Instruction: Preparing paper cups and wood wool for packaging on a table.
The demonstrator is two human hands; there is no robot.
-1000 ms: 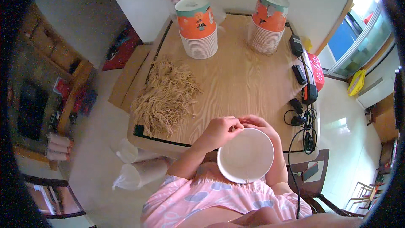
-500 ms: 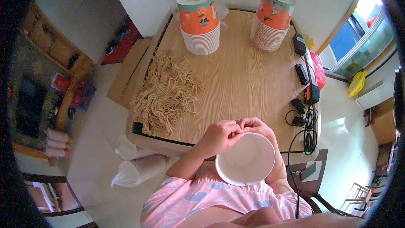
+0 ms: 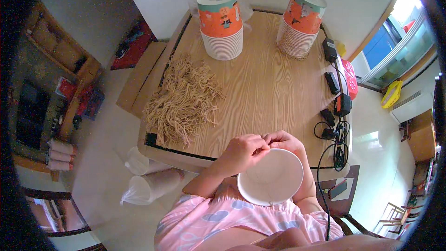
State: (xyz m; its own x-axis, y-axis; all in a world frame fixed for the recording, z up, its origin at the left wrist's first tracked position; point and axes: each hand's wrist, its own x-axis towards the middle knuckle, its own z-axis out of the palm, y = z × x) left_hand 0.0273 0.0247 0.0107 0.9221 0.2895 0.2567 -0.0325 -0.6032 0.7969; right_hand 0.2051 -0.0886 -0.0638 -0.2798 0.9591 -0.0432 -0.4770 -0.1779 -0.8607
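A white paper bucket (image 3: 270,179) is held in front of my body, its open mouth facing up toward me. My left hand (image 3: 245,151) is closed in a pinch at the bucket's far rim. Against it, my right hand (image 3: 283,140) pinches at the same spot, its fingers bent and partly behind the rim. What lies between the fingertips is too small and covered to make out. A thin strand seems to show at the bucket's near rim. A heap of tan twine pieces (image 3: 183,100) lies on the table's left side.
Two stacks of upturned orange and green paper buckets, the left stack (image 3: 221,23) and right stack (image 3: 302,23), stand at the back of the wooden table (image 3: 255,83). Black adapters and coiled cables (image 3: 341,146) line the right edge. Bagged stacks (image 3: 151,188) lie on the floor at left.
Both hands stay at the bucket's far rim, with only slight finger movement. The whole view has shifted a little.
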